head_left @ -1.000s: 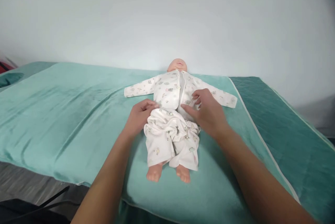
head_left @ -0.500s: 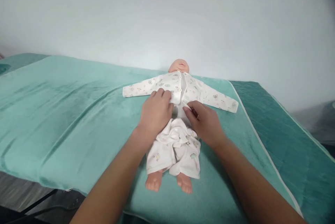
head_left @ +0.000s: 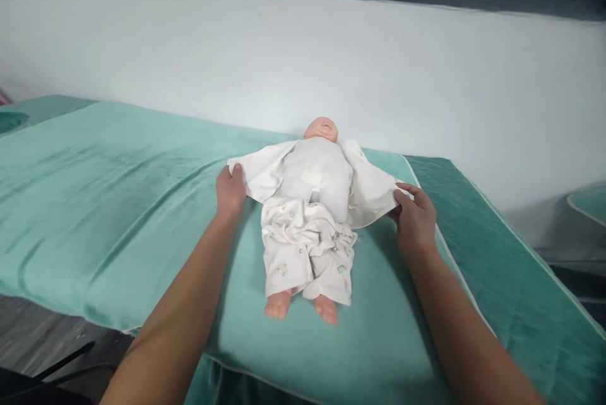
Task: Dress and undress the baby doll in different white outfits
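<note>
A baby doll [head_left: 322, 129] lies on its back, head toward the wall and bare feet toward me. Its white printed baby shirt [head_left: 264, 168] is spread wide at the front, baring the pale cloth torso [head_left: 316, 168]. My left hand [head_left: 231, 190] pinches the edge of the shirt's left-hand front panel. Out to the other side, my right hand [head_left: 415, 212] grips the edge of the opposite panel, pulled outward. White printed trousers [head_left: 288, 266] sit bunched on the doll's hips and legs. Both shirt sleeves are mostly hidden behind the lifted panels.
The doll rests on a light teal plush blanket [head_left: 127, 203] over a bed. A darker teal cover [head_left: 511, 266] extends along the right. Behind stands a white wall [head_left: 303, 58] with a dark upper band. Grey floor [head_left: 42, 335] shows at lower left.
Both hands have moved apart from the doll's middle, drawing the shirt's front panels outward. The torso, mostly covered before, is now exposed. The view has tilted slightly upward.
</note>
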### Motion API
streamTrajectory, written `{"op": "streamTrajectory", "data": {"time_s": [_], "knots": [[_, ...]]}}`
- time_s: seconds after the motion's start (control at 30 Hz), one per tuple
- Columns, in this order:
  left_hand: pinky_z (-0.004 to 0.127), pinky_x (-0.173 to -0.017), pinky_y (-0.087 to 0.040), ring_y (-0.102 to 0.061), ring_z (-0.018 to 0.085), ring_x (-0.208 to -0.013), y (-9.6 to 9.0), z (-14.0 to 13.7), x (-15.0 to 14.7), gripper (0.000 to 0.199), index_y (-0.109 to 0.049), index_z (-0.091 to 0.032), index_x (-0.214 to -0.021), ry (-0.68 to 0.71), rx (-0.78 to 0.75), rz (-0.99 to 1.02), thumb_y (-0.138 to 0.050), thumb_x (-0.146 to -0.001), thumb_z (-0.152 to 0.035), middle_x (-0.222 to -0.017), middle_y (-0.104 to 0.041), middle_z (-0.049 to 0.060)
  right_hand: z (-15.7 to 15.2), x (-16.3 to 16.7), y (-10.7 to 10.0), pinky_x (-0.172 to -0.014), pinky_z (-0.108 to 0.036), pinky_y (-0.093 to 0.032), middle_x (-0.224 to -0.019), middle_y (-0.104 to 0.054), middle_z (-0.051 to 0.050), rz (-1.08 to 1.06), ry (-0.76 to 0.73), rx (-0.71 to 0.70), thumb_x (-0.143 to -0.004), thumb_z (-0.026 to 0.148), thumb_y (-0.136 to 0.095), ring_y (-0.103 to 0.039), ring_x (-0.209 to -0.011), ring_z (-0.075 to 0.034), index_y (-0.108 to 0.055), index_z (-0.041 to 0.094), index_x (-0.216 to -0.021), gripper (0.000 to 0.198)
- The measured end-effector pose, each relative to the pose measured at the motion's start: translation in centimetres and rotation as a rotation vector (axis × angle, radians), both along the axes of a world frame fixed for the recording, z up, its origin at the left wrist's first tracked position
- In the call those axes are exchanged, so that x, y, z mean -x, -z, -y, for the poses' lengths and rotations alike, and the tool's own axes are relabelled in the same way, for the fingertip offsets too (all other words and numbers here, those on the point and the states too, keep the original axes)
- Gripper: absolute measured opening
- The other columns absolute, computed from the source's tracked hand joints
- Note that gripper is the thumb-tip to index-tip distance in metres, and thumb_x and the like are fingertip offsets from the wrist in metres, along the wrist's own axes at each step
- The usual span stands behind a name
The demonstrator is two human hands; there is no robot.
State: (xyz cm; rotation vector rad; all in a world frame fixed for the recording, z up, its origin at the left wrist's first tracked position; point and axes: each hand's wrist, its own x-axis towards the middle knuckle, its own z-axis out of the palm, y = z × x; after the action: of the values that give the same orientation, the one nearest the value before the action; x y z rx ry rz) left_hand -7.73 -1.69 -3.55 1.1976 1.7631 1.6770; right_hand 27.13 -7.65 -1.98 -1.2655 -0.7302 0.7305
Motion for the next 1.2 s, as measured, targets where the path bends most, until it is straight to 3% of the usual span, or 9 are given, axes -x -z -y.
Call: {"op": "streamTrajectory", "data": {"time_s": [0.27, 0.47, 0.6, 0.7, 0.77, 0.87, 0.97, 1.07, 1.2], "knots": [[0.036, -0.072, -0.042, -0.062, 0.03, -0.088, -1.0, 2.4, 1.2, 0.025, -0.056, -0.02, -0.093, -0.142, 0.26, -0.477, -0.038, -0.094, -0.039, -0.09, -0.067, 0.014, 2.5, -4.5, 1.8, -0.043, -0.024, -0.035, -0.053, -0.053, 0.005, 0.343, 0.185, 0.134, -0.068, 0.028, -0.061, -0.046, -0.044, -0.011, -0.072, 0.02, -0.104, 0.038], [0.039, -0.069, -0.043, -0.065, 0.036, -0.089, -1.5, 3.0, 0.5, 0.035, -0.056, -0.019, -0.11, -0.166, 0.492, -0.681, -0.033, -0.096, -0.041, -0.094, -0.069, 0.02, 4.0, -6.1, 2.2, -0.056, -0.03, -0.036, -0.061, -0.061, -0.003, 0.886, 0.09, 0.43, -0.076, 0.031, -0.053, -0.053, -0.056, -0.018, -0.077, 0.024, -0.096, 0.033], [0.042, -0.071, -0.044, -0.065, 0.037, -0.09, -1.4, 2.9, 0.3, 0.032, -0.055, -0.02, -0.115, -0.13, 0.522, -0.715, -0.038, -0.094, -0.038, -0.096, -0.069, 0.019, 4.6, -5.2, 2.0, -0.055, -0.031, -0.033, -0.077, -0.069, -0.008, 1.127, 0.1, 0.589, -0.08, 0.036, -0.051, -0.054, -0.06, -0.021, -0.076, 0.029, -0.101, 0.034], [0.044, -0.075, -0.045, -0.062, 0.037, -0.1, -1.1, 2.9, 0.1, 0.032, -0.053, -0.019, -0.118, -0.146, 0.402, -0.717, -0.044, -0.089, -0.027, -0.109, -0.066, 0.019, 4.9, -4.5, 1.9, -0.054, -0.031, -0.031, -0.076, -0.069, -0.008, 1.177, 0.091, 0.638, -0.081, 0.039, -0.052, -0.053, -0.059, -0.022, -0.075, 0.032, -0.102, 0.033], [0.046, -0.083, -0.044, -0.056, 0.037, -0.112, -0.9, 3.0, -0.1, 0.033, -0.055, -0.018, -0.116, -0.2, 0.255, -0.763, -0.047, -0.085, -0.02, -0.117, -0.062, 0.018, 5.2, -4.0, 1.9, -0.054, -0.032, -0.032, -0.071, -0.067, -0.006, 1.191, 0.105, 0.583, -0.082, 0.04, -0.051, -0.053, -0.058, -0.022, -0.075, 0.03, -0.102, 0.032], [0.044, -0.09, -0.042, -0.055, 0.032, -0.107, -0.9, 3.4, -0.6, 0.026, -0.059, -0.017, -0.107, -0.154, 0.045, -0.729, -0.051, -0.082, -0.019, -0.104, -0.063, 0.013, 5.4, -2.7, 1.7, -0.062, -0.033, -0.04, -0.069, -0.065, -0.004, 1.121, 0.088, 0.292, -0.084, 0.035, -0.052, -0.056, -0.062, -0.02, -0.073, 0.023, -0.1, 0.029], [0.033, -0.077, -0.046, -0.057, 0.02, -0.079, -1.4, 4.0, -1.7, 0.017, -0.061, -0.019, -0.096, 0.168, -0.021, -0.394, -0.056, -0.083, -0.029, -0.08, -0.06, 0.003, 5.3, -0.2, 1.1, -0.074, -0.033, -0.046, -0.085, -0.069, -0.005, 0.904, -0.104, 0.008, -0.087, 0.034, -0.054, -0.061, -0.075, -0.02, -0.07, 0.02, -0.097, 0.023], [0.026, -0.064, -0.041, -0.051, 0.013, -0.067, -2.1, 4.8, -2.9, 0.021, -0.062, -0.02, -0.087, 0.5, 0.052, -0.061, -0.064, -0.08, -0.039, -0.073, -0.056, -0.001, 4.7, 3.0, 0.1, -0.074, -0.03, -0.045, -0.085, -0.065, -0.003, 0.741, -0.436, -0.109, -0.089, 0.036, -0.058, -0.059, -0.079, -0.017, -0.066, 0.021, -0.088, 0.016], [0.023, -0.059, -0.036, -0.047, 0.011, -0.065, -3.1, 5.8, -3.2, 0.024, -0.064, -0.019, -0.086, 0.776, 0.156, 0.035, -0.07, -0.076, -0.04, -0.073, -0.054, -0.002, 3.6, 5.2, -1.0, -0.066, -0.029, -0.039, -0.072, -0.053, 0.001, 0.64, -0.671, -0.197, -0.087, 0.034, -0.064, -0.048, -0.069, -0.014, -0.056, 0.021, -0.073, 0.021]]}}
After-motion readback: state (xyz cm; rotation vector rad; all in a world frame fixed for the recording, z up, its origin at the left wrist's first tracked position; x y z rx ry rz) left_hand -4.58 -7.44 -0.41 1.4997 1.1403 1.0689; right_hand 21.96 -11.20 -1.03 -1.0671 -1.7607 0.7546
